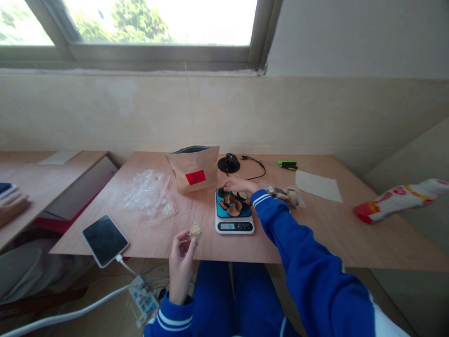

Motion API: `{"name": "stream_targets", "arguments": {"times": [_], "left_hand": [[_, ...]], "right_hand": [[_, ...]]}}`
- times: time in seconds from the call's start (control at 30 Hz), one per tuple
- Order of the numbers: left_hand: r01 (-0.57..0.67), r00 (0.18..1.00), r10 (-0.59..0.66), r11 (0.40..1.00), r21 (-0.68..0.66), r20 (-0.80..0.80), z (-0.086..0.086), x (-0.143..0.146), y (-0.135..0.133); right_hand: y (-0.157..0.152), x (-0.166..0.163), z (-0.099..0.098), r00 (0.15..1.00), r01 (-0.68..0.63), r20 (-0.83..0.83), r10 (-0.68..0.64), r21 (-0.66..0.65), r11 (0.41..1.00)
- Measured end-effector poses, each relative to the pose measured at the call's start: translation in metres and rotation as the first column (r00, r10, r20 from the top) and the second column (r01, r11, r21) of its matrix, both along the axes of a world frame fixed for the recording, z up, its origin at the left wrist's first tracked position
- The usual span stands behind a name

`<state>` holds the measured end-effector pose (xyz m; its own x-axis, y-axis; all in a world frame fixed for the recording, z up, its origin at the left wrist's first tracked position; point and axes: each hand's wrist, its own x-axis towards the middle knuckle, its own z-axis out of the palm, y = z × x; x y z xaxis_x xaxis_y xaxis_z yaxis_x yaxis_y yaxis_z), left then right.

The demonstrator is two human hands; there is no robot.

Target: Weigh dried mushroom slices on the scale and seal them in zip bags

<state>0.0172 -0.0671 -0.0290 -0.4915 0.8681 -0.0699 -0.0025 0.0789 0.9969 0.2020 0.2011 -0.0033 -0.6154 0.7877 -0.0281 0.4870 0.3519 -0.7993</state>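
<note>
My left hand (181, 255) is raised at the table's near edge, fingers pinched on a pale dried slice (195, 229). My right hand (239, 185), in a blue sleeve with white stripes, reaches over the far edge of a small kitchen scale (234, 226). Its fingers are curled low over several brown dried slices (233, 205) that lie on the scale's blue platform; whether they grip one is hidden. A brown paper pouch (194, 171) with a red label stands open just left of the scale.
Crumpled clear plastic bags (149, 194) lie left of the pouch. A phone (104, 240) on a white cable sits at the table's left corner. A filled clear bag (286, 194), white paper (318, 185), black round device (228, 164), green tool (287, 164) and a red-white packet (396, 200) lie to the right.
</note>
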Motion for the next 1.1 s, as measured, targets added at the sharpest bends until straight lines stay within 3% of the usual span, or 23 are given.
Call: {"name": "stream_targets", "arguments": {"times": [0.13,0.27,0.43,0.53,0.67,0.73,0.87,1.03,1.1], "left_hand": [[0.003,1.000,-0.003,1.000,0.006,0.004,-0.001,0.001,0.000],[0.015,1.000,-0.015,1.000,0.001,0.010,0.001,0.001,-0.002],[-0.001,1.000,0.001,1.000,0.002,0.006,-0.002,-0.004,-0.004],[-0.006,1.000,0.006,1.000,0.009,0.010,-0.003,-0.005,-0.004],[-0.002,1.000,0.002,1.000,0.010,0.015,-0.001,-0.002,-0.003],[0.005,1.000,-0.005,1.000,0.008,0.016,0.000,0.001,-0.004],[0.009,1.000,-0.009,1.000,-0.005,0.017,-0.002,0.004,-0.006],[0.032,0.999,-0.032,0.999,-0.003,0.027,-0.004,0.007,-0.008],[0.044,0.999,-0.044,0.999,-0.009,0.022,-0.003,0.007,-0.008]], "right_hand": [[-0.006,-0.003,0.008,1.000,0.008,-0.006,-0.008,0.024,1.000],[-0.017,0.010,0.026,0.992,0.112,-0.077,-0.103,0.113,0.987],[-0.081,0.051,0.041,0.876,0.395,-0.349,-0.333,0.121,0.911],[-0.142,0.071,0.028,0.746,0.554,-0.456,-0.485,0.023,0.832],[-0.213,0.086,-0.011,0.460,0.760,-0.491,-0.740,-0.213,0.614],[-0.238,0.091,-0.027,0.365,0.814,-0.451,-0.814,-0.269,0.514],[-0.262,0.103,-0.042,0.379,0.814,-0.389,-0.840,-0.293,0.502],[-0.265,0.111,-0.047,0.366,0.830,-0.360,-0.858,-0.290,0.476],[-0.265,0.109,-0.050,0.385,0.825,-0.355,-0.852,-0.280,0.490]]}}
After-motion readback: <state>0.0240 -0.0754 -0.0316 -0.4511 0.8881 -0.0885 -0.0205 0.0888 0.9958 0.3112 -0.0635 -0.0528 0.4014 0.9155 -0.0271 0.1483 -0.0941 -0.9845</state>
